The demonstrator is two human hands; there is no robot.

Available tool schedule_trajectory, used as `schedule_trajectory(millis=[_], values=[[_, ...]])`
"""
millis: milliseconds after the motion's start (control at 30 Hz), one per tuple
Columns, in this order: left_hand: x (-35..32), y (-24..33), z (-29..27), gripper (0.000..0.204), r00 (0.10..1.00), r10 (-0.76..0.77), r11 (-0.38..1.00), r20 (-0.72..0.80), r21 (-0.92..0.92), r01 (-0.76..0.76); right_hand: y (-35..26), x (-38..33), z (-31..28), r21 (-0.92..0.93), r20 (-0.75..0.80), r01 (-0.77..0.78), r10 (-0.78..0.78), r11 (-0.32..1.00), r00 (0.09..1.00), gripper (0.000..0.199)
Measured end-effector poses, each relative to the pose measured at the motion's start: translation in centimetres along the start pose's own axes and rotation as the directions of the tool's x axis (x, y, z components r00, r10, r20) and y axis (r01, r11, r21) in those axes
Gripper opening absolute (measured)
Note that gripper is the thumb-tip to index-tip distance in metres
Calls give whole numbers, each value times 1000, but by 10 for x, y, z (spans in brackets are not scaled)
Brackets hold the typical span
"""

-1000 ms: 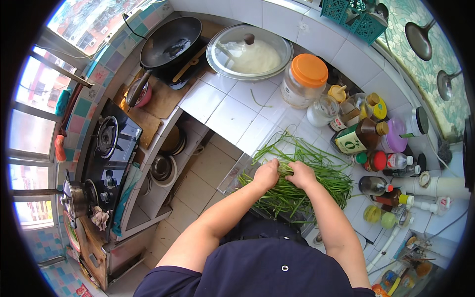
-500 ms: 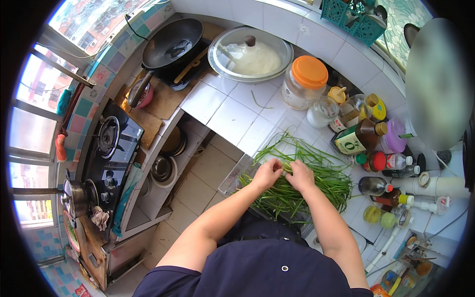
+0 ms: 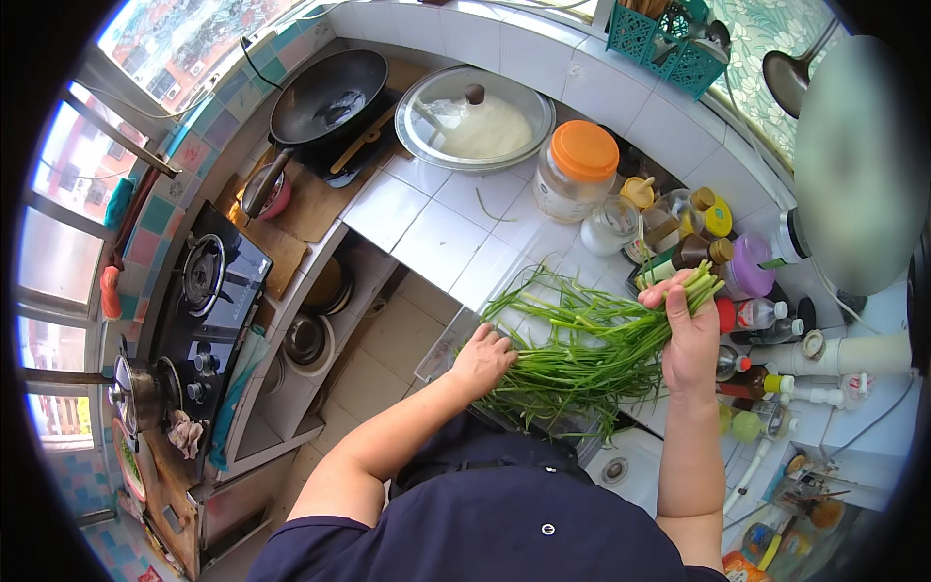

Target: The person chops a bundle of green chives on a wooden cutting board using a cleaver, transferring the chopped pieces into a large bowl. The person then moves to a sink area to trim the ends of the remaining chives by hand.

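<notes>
Long green chives (image 3: 582,339) lie in a loose heap over a clear plastic tray (image 3: 438,357) on the tiled counter. My right hand (image 3: 687,335) is closed round a bunch of them near the pale stem ends, which stick up past the thumb. From that hand the leaves stretch left across the heap. At the heap's left side my left hand (image 3: 485,363) has its fingers curled over the leaves. Part of the tray is hidden under the greens.
Bottles and jars crowd the right, among them an orange-lidded jar (image 3: 578,170). A lidded glass-topped pan (image 3: 475,118) and a wok (image 3: 328,97) stand at the back. On the left is a gas stove (image 3: 208,291). A sink (image 3: 635,466) lies beside my right forearm.
My hands, close together over the heap before, are now apart. The right has moved right with a bunch of chives in it; the left has moved left and nearer me.
</notes>
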State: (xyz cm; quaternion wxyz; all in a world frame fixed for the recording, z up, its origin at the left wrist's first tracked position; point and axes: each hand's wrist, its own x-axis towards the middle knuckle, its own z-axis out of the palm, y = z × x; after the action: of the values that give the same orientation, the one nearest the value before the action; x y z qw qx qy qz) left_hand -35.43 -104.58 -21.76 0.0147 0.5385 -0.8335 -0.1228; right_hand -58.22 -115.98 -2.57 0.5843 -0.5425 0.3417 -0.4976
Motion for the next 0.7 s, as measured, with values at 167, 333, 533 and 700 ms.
schedule_trajectory(millis=[167, 333, 533, 700], values=[[2, 15, -77, 88, 999, -39, 921, -16, -389, 30, 5, 3, -1, 1, -83, -93, 93, 996, 992, 14], [16, 60, -124, 86, 937, -262, 588, -229, -808, -33, 35, -7, 12, 104, -159, -129, 145, 986, 977, 14], [54, 97, -111, 48, 838, -441, 485, -322, -871, -80, 35, -24, 42, 192, -129, -177, 204, 965, 971, 11], [57, 93, -110, 33, 796, -575, 206, -188, -975, -82, 33, -29, 34, 338, -29, -201, 224, 919, 974, 18]])
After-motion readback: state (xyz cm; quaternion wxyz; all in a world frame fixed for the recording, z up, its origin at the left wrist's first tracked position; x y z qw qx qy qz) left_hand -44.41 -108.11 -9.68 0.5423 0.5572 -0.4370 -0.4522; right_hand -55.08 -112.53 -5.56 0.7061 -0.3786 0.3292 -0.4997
